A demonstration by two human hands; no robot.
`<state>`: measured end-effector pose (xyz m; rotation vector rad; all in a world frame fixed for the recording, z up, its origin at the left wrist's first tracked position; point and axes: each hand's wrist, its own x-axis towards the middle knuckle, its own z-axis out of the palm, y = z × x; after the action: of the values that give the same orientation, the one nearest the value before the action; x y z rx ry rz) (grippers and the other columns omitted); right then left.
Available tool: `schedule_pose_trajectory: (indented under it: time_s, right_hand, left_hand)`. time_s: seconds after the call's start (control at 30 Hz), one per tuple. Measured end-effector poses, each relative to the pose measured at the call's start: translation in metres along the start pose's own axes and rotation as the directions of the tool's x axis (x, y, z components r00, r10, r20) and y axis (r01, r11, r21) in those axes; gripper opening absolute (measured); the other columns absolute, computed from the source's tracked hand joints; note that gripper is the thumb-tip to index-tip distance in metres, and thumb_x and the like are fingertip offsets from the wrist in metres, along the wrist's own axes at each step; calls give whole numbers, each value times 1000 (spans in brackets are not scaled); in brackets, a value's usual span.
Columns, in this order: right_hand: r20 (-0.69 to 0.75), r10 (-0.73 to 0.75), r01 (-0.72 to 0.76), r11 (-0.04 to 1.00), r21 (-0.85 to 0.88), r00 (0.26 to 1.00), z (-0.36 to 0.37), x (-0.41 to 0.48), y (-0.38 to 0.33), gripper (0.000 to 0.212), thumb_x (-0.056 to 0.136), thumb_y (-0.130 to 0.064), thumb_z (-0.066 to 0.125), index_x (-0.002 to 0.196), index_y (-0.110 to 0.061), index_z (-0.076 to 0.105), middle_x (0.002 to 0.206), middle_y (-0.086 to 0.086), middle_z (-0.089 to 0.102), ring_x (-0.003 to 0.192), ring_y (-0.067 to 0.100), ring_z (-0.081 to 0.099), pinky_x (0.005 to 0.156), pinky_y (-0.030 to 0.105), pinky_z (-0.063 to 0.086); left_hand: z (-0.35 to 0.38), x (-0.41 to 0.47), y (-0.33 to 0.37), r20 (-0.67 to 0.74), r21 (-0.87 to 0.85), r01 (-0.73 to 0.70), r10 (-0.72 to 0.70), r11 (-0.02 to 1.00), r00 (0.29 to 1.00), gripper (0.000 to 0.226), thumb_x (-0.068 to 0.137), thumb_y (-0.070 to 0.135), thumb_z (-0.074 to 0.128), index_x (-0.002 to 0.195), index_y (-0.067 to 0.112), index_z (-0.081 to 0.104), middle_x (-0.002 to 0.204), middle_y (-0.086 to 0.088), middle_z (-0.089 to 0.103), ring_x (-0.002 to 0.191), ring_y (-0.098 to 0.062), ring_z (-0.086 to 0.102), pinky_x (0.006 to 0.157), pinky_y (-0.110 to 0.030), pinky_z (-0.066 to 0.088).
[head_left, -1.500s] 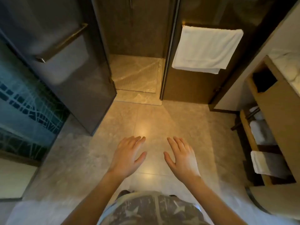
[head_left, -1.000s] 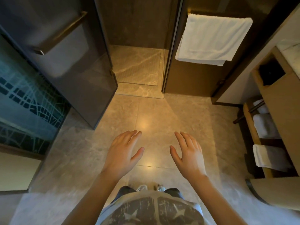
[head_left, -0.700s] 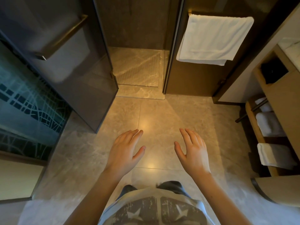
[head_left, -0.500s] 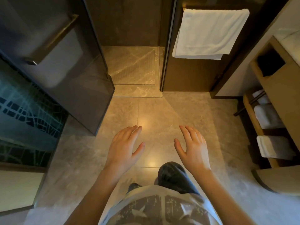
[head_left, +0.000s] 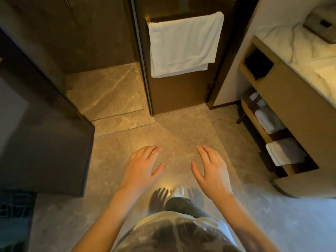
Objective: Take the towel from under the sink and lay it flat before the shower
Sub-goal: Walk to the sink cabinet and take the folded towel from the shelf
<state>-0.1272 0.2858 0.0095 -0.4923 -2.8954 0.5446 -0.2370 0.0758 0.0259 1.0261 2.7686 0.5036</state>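
Folded white towels lie on the low shelf under the sink counter (head_left: 301, 51) at the right: one near towel (head_left: 283, 151), another (head_left: 269, 120) behind it. My left hand (head_left: 143, 166) and my right hand (head_left: 211, 170) hover palm down over the tiled floor (head_left: 181, 135), fingers straight, holding nothing. Both are well left of the shelf. The shower floor (head_left: 107, 91) lies ahead at the left, past a raised threshold.
A dark glass shower door (head_left: 45, 142) stands swung open at the left. A white towel (head_left: 183, 44) hangs on the glass panel straight ahead. The wooden vanity (head_left: 298, 110) fills the right side. A box sits on the marble counter. My foot shows below my hands.
The view has swung right and moved forward, so the vanity and its towels appear larger and closer. Both hands stay open above the floor, in much the same pose.
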Motion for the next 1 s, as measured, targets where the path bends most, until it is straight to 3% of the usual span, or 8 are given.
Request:
schedule_pose_trajectory:
  time_s: [0.17,0.37,0.47,0.63,0.83,0.9,1.0]
  right_hand:
    - [-33,131,-130,991,28,991,-20,63,29,53,94,-42,52,140,-15,48,137,9,54,128,25,49,107,38,36]
    - [-72,324,-321,946,47,943,-42,108,72,57,96,-45,44,147,-20,37,149,6,42,137,22,36,113,38,26]
    - [-137,399,-394,917,63,906,-45,111,94,54,96,-42,44,141,-12,45,139,10,52,128,26,46,106,40,37]
    - [-217,606,-604,793,80,766,-30,104,118,53,96,-47,41,141,-18,45,139,5,53,127,24,46,102,42,43]
    - [-281,782,-784,606,134,556,-12,126,137,56,97,-51,34,141,-18,46,140,5,52,130,26,46,102,46,45]
    - [-314,819,-827,541,150,479,-13,141,138,57,97,-51,34,141,-17,47,140,6,53,129,26,46,101,46,46]
    - [-372,848,-859,471,200,378,-18,168,137,55,95,-46,41,137,-12,51,135,9,57,125,29,51,97,47,49]
  left_hand:
    - [-15,104,11,42,46,-144,142,988,989,58,94,53,31,140,21,48,138,0,54,127,-21,48,103,-38,39]
    - [-11,210,37,72,28,-313,310,949,948,56,97,54,32,145,28,38,147,4,44,135,-17,38,108,-38,35]
    - [2,246,58,141,-3,-415,411,910,901,55,97,53,33,146,28,36,148,5,43,136,-16,36,109,-36,33]
    - [26,294,87,282,-63,-571,563,819,777,54,96,48,41,145,26,41,148,3,44,137,-20,37,110,-37,32]
    - [42,368,120,345,-216,-699,723,682,599,56,91,46,39,137,17,53,139,-4,54,131,-25,47,107,-33,31]
    - [44,400,127,315,-249,-749,783,614,537,54,89,42,42,132,15,58,134,-6,59,125,-26,53,103,-36,38]
    - [45,450,135,320,-224,-827,840,516,437,51,93,43,43,140,23,49,141,1,52,132,-17,44,109,-38,37]
